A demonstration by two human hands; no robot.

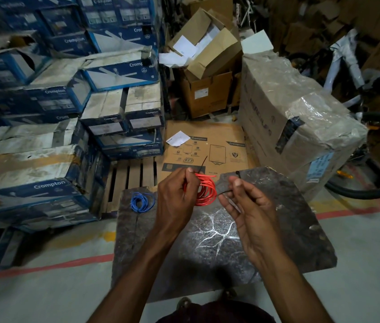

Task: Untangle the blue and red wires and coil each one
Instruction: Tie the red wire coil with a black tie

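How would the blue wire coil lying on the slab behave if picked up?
The blue wire coil looks thin and loosely looped, so it would probably sag and feel light. Its loops sit unevenly, so they may spring apart.

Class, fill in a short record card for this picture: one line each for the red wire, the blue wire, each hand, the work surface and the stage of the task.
red wire: coiled, held above the slab
blue wire: coiled, lying by itself on the slab, left of both hands
left hand: grips the red wire
right hand: pinches a thin black tie beside the red coil
surface: dark stone slab
stage: wires apart, both coiled; red coil apparently being tied
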